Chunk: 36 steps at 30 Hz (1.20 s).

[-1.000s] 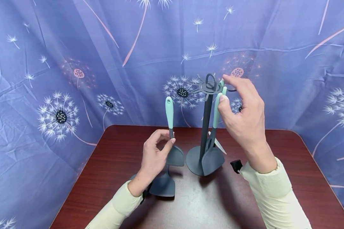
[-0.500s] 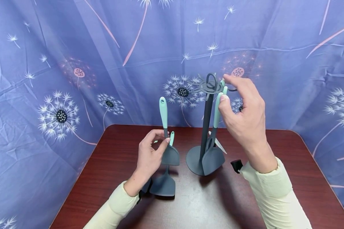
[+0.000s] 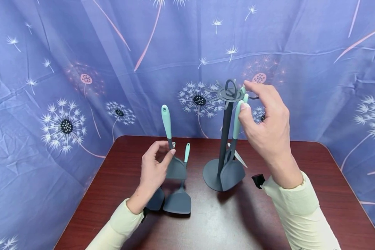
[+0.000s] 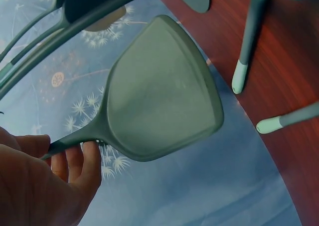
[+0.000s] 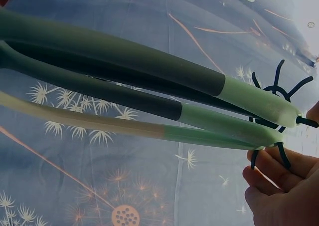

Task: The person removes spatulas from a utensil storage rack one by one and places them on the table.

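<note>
My left hand point(image 3: 153, 168) pinches a spatula point(image 3: 166, 121) by its dark neck, off the table. Its mint handle points up and its wide grey head hangs below; the left wrist view shows that head point(image 4: 159, 91) face on. My right hand point(image 3: 268, 125) is at the top of a dark utensil stand point(image 3: 225, 130), thumb and fingers bent around its hooks and the handle ends there. From these hooks hang a grey spatula point(image 3: 232, 175), a second dark-necked utensil point(image 5: 219, 116) and a pale-bladed utensil point(image 5: 75, 118) of unclear kind.
Another spatula point(image 3: 177, 203) lies on the dark red table point(image 3: 212, 222), its mint handle point(image 3: 187, 152) toward the back. A grey utensil head point(image 3: 155, 200) shows beside it, partly behind my left wrist. A blue dandelion-print cloth point(image 3: 156, 69) stands behind the table.
My left hand has moved left with the spatula, away from the stand, uncovering the handle of the spatula lying on the table. My right hand has stayed at the stand's top.
</note>
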{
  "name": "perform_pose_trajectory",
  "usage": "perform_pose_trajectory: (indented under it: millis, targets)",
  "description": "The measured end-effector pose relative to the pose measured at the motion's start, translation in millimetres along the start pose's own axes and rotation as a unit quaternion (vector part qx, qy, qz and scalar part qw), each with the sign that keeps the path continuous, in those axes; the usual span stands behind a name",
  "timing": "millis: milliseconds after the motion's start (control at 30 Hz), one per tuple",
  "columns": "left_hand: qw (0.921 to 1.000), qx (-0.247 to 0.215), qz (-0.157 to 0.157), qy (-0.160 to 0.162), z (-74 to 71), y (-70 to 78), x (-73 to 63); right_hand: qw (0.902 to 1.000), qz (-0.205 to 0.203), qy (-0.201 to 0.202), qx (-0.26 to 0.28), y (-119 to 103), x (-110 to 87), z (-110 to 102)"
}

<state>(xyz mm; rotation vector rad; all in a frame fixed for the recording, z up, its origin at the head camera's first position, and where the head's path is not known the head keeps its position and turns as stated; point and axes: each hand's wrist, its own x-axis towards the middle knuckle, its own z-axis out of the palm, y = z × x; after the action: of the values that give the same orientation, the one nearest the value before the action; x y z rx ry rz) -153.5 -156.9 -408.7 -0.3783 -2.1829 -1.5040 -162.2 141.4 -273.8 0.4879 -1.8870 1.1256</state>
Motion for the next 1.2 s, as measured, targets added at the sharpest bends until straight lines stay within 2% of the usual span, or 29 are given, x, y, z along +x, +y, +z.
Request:
perform_pose_trajectory:
  millis: [600,1200]
  targets:
    - [0.9992,0.026,-0.002,0.029,-20.8,-15.1,4.6,1.0000,0.004,-0.002,-0.008,1.3,0.0,-1.2]
    - [0.9943,0.094,-0.010,0.050,-41.5,-24.1,10.0,1.0000,0.001,0.000,-0.003,0.1,0.4,0.5]
